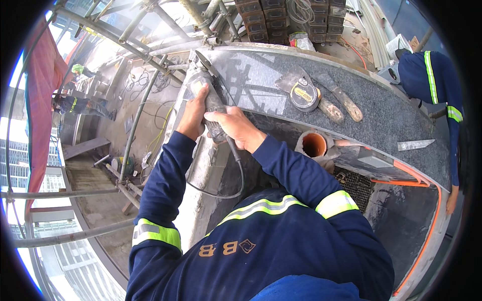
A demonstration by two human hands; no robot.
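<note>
Both my hands are closed around a dusty angle grinder [215, 104] at the upper middle of the head view. My left hand [194, 115] grips it near the head, and my right hand [241, 128] wraps the rear of the body. The cutting disc [205, 62] stands on edge beside the end of a grey granite slab [381, 118]; whether it touches the stone, I cannot tell. From the grinder's rear a power cord [242, 173] loops down toward me. On the slab lie a tape measure [304, 95] and two wooden-handled trowels, the nearer handle [331, 110] by the tape.
Scaffold poles [138, 123] rise at the left, with people [80, 104] beyond. An orange pipe [314, 145] stands upright below the slab, near a black grate [357, 190] and orange cable [436, 226]. A person [424, 80] leans at the right. Crates [273, 22] are stacked behind.
</note>
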